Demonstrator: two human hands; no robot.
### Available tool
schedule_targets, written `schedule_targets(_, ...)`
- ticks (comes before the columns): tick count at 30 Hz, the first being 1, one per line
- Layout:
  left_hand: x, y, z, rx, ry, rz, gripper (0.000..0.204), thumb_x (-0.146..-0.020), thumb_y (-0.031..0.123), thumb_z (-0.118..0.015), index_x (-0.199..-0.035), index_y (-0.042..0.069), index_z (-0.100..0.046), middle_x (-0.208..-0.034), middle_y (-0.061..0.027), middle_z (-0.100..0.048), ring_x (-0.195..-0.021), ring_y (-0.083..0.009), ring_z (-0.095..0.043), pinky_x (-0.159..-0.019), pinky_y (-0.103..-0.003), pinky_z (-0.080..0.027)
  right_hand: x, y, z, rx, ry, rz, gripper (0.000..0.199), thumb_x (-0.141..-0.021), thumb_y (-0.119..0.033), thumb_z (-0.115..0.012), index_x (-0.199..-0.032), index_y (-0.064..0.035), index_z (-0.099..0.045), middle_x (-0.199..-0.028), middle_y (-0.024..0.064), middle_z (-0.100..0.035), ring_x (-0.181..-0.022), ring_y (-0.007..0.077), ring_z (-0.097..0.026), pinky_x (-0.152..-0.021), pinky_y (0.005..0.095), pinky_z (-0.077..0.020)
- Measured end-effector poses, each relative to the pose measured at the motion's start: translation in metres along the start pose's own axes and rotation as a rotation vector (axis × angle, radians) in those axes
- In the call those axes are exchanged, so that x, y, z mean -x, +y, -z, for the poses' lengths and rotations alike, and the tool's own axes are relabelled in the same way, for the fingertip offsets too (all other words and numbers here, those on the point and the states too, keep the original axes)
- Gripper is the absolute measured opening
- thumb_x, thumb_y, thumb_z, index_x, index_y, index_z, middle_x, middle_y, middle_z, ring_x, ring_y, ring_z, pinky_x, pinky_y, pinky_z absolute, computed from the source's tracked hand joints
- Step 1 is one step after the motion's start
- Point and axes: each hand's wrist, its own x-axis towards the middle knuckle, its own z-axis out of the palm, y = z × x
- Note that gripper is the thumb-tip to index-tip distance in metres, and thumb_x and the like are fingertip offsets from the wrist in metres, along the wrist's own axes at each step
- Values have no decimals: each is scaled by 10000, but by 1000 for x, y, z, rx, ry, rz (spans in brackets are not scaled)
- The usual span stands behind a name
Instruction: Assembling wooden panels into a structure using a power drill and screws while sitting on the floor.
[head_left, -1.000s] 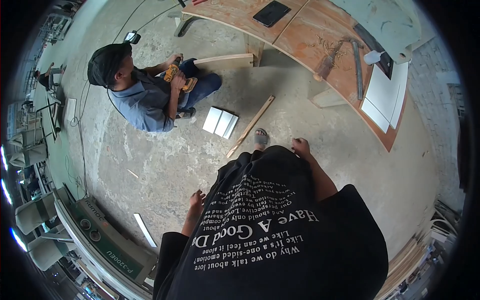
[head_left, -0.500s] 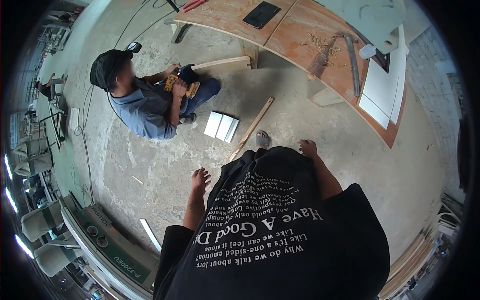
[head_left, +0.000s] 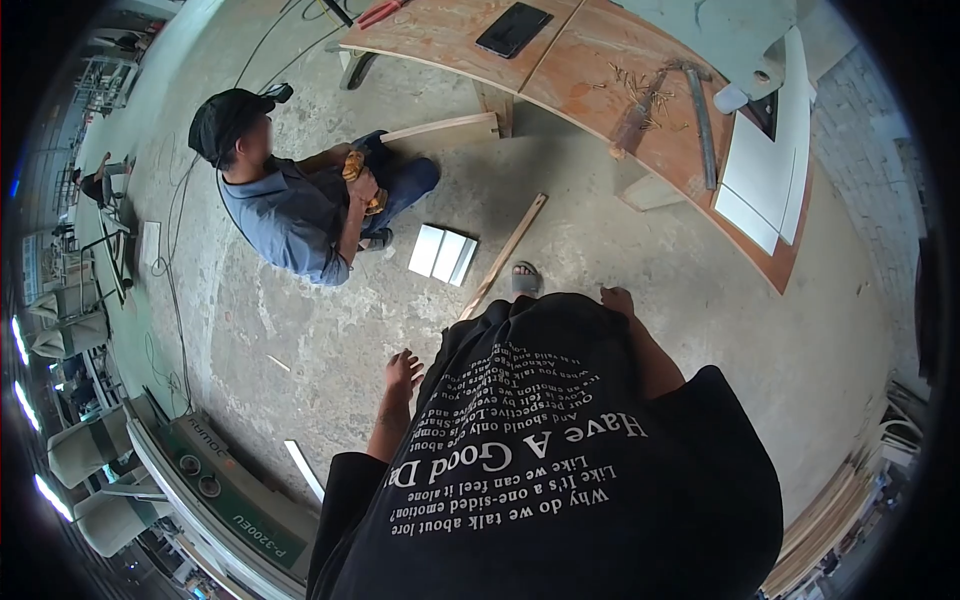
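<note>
I look down over my black printed shirt at a concrete floor. My left hand (head_left: 403,370) hangs at my side, fingers apart, holding nothing. My right hand (head_left: 617,298) hangs by my right hip; only its back shows past the shirt, with nothing visible in it. A long wooden strip (head_left: 503,257) lies on the floor ahead of my sandalled foot (head_left: 525,277), next to a white grooved panel (head_left: 442,254). Both hands are apart from these.
A person in a blue shirt and black cap (head_left: 290,200) crouches at the left, holding a yellow tool (head_left: 355,172) by a wooden bar (head_left: 440,127). A plywood workbench (head_left: 590,70) with a phone (head_left: 513,29), nails and white boards (head_left: 765,165) spans the top. A green machine (head_left: 225,490) stands lower left.
My left hand has swung forward and away from my side. The view has shifted slightly, bringing the crouching person and the bench closer. My right hand stays by my hip.
</note>
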Motion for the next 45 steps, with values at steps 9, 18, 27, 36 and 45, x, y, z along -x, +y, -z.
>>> schedule_targets(9,0,-5,0,-134,-56,-140,397,-1010,394,-605,-1326,155,-581,-1191,-56,-691,-939,-214,-690,-735,-420,-523,-2,-37,14,-321,-86,-29,358,-958,-344,-685,-941,14,-673,-781,95,-674,-676,218,-682,-536,373,-521)
schedule_targets(18,12,8,7,-28,-26,-43,404,-1017,412,-584,-1330,155,-584,-1228,-59,-685,-944,-209,-694,-737,-402,-534,2,-16,-15,-284,-66,-22,412,-954,-374,-688,-931,38,-679,-776,114,-708,-728,217,-724,-592,387,-547)
schedule_targets(27,-6,-26,28,27,-80,-55,403,-1019,410,-581,-1325,147,-600,-1221,-59,-689,-947,-204,-691,-723,-397,-532,31,-1,-8,-86,44,48,456,-923,-414,-701,-933,40,-734,-818,134,-741,-737,246,-721,-702,389,-574)
schedule_targets(36,-21,-85,83,167,-62,-76,433,-1039,381,-580,-1362,93,-584,-1261,-107,-682,-1012,-262,-693,-818,-432,-545,83,-27,-21,-157,-106,25,380,-933,-322,-690,-931,58,-694,-826,125,-714,-734,241,-721,-642,387,-581)
schedule_targets(45,-23,-183,174,227,-37,-26,470,-1039,301,-581,-1377,-24,-547,-1178,-207,-699,-997,-314,-697,-816,-441,-586,152,-62,-61,-78,-100,173,318,-986,-331,-661,-975,-13,-682,-841,88,-702,-728,192,-707,-555,344,-524)
